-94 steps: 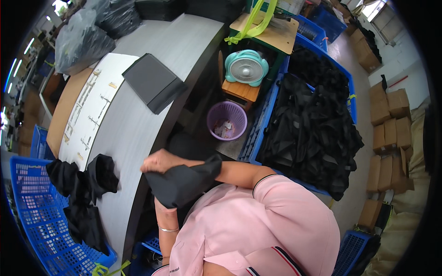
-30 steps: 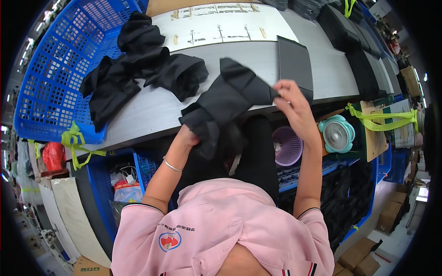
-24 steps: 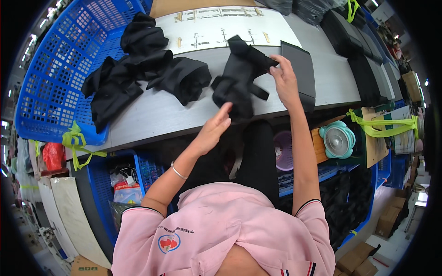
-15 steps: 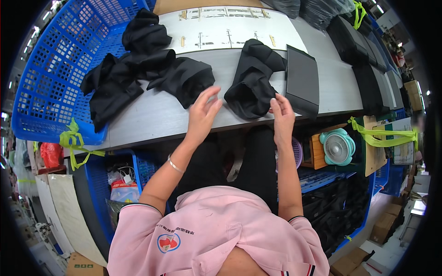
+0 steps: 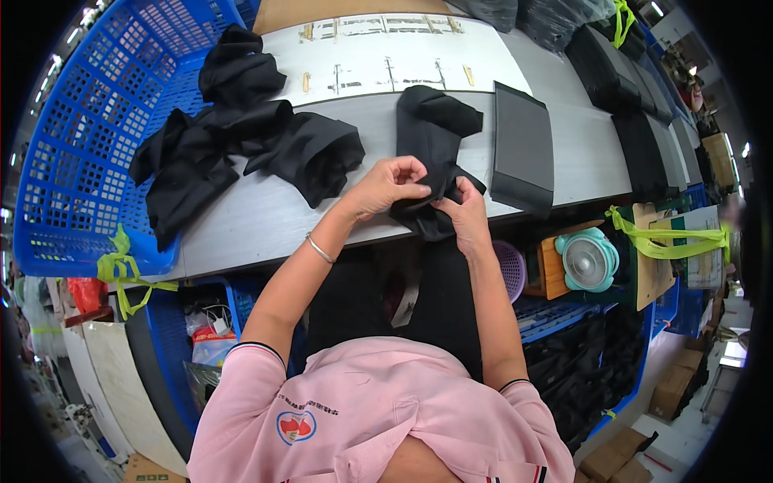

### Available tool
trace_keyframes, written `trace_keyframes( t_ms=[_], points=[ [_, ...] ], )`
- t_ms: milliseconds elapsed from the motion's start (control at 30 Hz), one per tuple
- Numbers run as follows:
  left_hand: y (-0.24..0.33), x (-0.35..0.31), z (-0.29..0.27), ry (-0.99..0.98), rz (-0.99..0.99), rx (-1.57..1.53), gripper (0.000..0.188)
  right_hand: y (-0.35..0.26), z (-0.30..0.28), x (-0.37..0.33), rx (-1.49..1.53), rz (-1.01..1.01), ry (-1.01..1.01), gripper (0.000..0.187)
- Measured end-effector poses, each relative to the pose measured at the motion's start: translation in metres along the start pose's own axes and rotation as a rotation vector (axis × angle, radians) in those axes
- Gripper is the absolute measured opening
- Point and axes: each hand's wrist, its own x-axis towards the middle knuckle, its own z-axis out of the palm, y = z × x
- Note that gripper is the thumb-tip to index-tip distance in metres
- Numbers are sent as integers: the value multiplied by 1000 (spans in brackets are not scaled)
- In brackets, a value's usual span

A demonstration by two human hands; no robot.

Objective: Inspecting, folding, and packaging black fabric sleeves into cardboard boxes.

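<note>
- Hands meet at the grey table's near edge: left hand and right hand both pinch the soft, crumpled black garment lying there.
- Flat dark rectangular folded piece just right; limp black fabric heap left, spilling from a perforated blue plastic crate.

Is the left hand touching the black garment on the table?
Touching. The head view shows the left hand with fingers curled onto the near end of the black garment, next to the right hand.
</note>
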Motion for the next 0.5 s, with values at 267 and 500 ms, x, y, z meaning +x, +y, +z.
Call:
trace_keyframes(
  t_ms=[267, 500],
  points=[
    [-20, -12, -28, 121, -41, -416, 22, -24, -18, -7, 702, 322, -178, 35],
    [-8, -21, 4, 79, 54, -196, 31, -21, 7, -15, 111, 24, -279, 14]
  ],
)
